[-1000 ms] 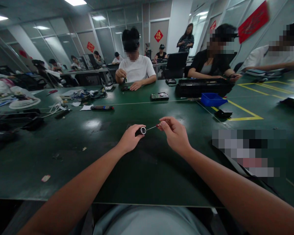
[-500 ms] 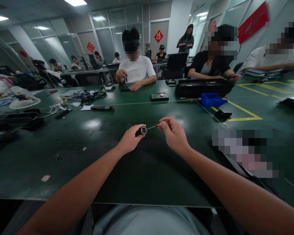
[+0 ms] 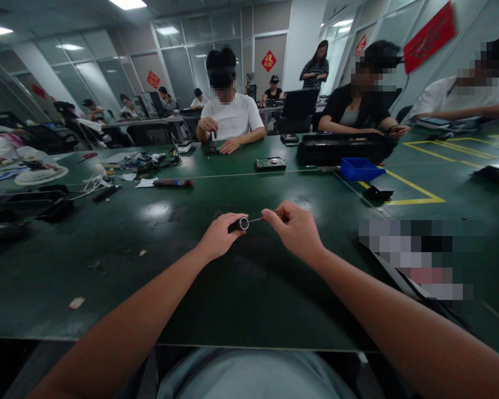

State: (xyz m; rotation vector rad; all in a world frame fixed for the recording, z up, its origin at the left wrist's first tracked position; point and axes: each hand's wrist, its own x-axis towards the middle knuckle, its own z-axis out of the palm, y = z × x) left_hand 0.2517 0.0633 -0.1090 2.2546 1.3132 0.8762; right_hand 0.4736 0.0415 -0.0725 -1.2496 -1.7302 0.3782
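My left hand (image 3: 220, 235) is closed around a small black cylinder with a silver ring end (image 3: 242, 223), held just above the dark green table (image 3: 158, 277). My right hand (image 3: 294, 228) pinches a thin screwdriver with a reddish handle (image 3: 263, 218). Its metal shaft points left, with the tip at the cylinder's silver end. Both hands are close together over the middle of the table.
A blue tray (image 3: 360, 168), a black case (image 3: 344, 147) and a circuit board (image 3: 270, 163) lie farther back. Cables, papers and a pen-like tool (image 3: 172, 182) sit at the left. Several people work across the table. A blurred patch (image 3: 416, 255) lies at my right.
My right hand has moved a little left, so more of the screwdriver shaft is in the cylinder and the gap between my hands is smaller. My left hand has hardly moved.
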